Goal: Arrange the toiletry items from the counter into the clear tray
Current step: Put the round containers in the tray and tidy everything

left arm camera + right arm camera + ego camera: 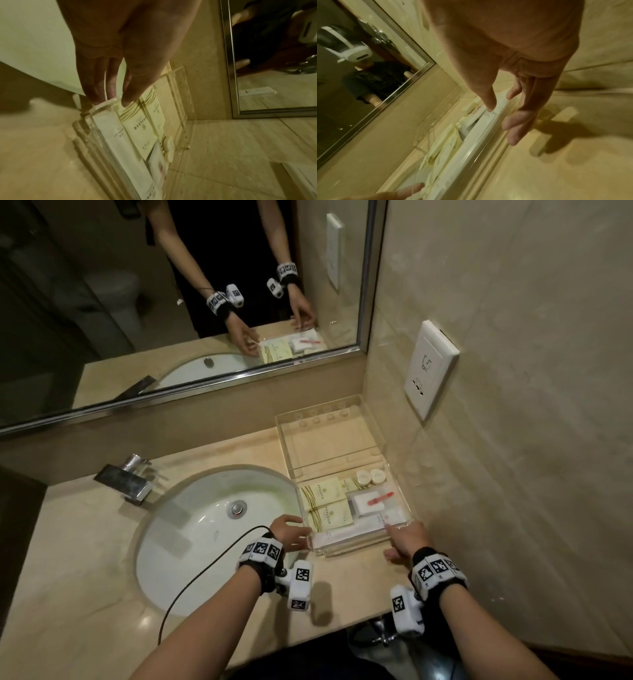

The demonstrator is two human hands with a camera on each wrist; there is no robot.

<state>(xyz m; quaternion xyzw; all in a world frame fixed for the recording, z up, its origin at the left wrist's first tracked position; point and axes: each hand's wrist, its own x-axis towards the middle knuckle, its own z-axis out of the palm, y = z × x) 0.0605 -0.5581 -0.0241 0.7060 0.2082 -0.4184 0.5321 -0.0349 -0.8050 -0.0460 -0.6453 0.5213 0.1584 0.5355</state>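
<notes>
A clear tray (329, 440) stands on the counter against the right wall, beside the sink. Its near half holds two yellow sachets (325, 501), two round caps (371, 477), a small white box (364, 504) with a red-tipped item (380, 497), and a long white box (352, 530) along the front wall. My left hand (291, 534) has straight fingers at the tray's near-left corner (102, 104), and its thumb touches a sachet (137, 125). My right hand (402, 539) is spread over the near-right corner, its thumb tip on the long white box (471, 142).
The white sink (191, 529) and chrome faucet (126, 481) lie left of the tray. A mirror (171, 285) runs along the back, and a wall socket (430, 371) sits on the right wall. A black cable (205, 570) crosses the sink's rim. The counter's front edge is close below my wrists.
</notes>
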